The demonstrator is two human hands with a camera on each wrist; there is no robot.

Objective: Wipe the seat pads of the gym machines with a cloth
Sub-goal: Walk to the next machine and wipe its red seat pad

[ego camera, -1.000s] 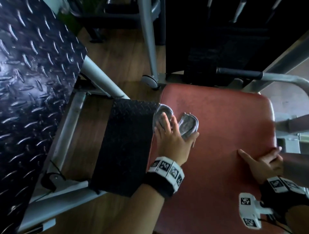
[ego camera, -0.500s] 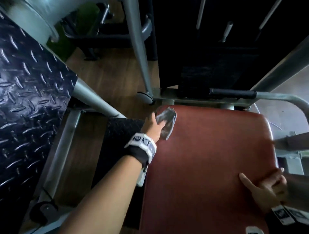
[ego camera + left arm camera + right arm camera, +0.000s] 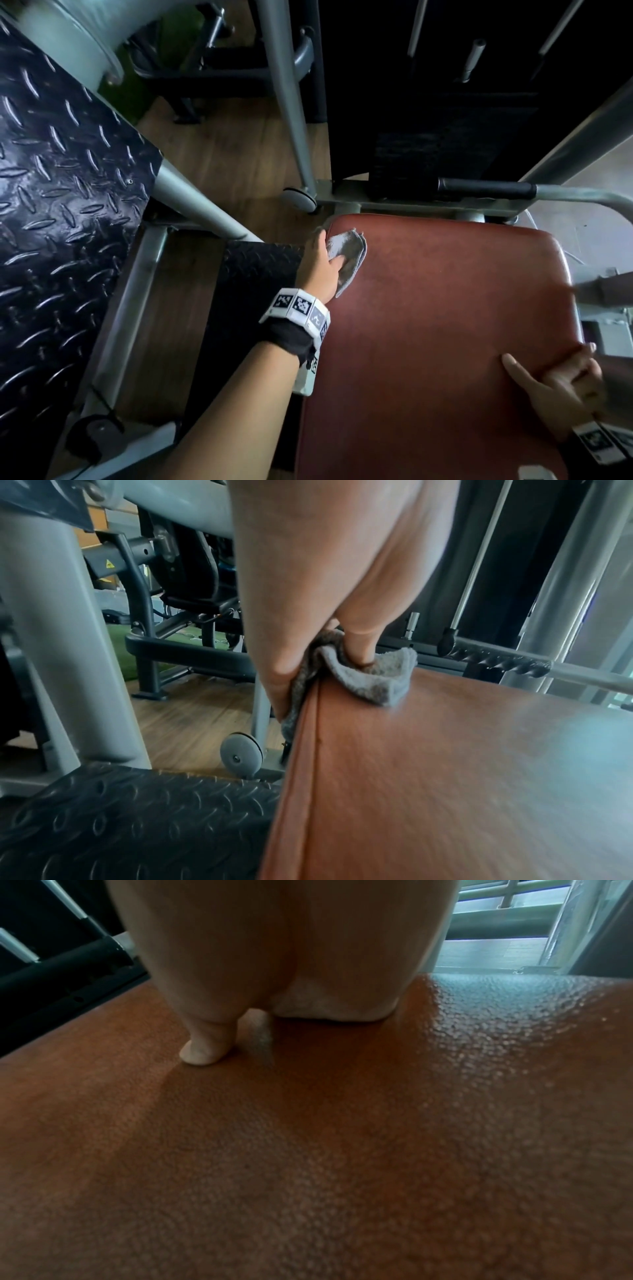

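On seat pad (image 3: 445, 325), left hand (image 3: 318, 272) half-hides cloth (image 3: 354, 253)

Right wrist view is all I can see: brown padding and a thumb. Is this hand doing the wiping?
Observer: No. The right hand just grips the near right edge of the seat pad.
Operator: Where is the cloth then?
Observer: The left hand holds a grey cloth at the pad's far left corner.
Operator: Flat on top?
Observer: Partly; the left wrist view shows it folded down over the side edge too.

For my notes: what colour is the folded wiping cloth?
Grey terry cloth; clearest in left wrist view.
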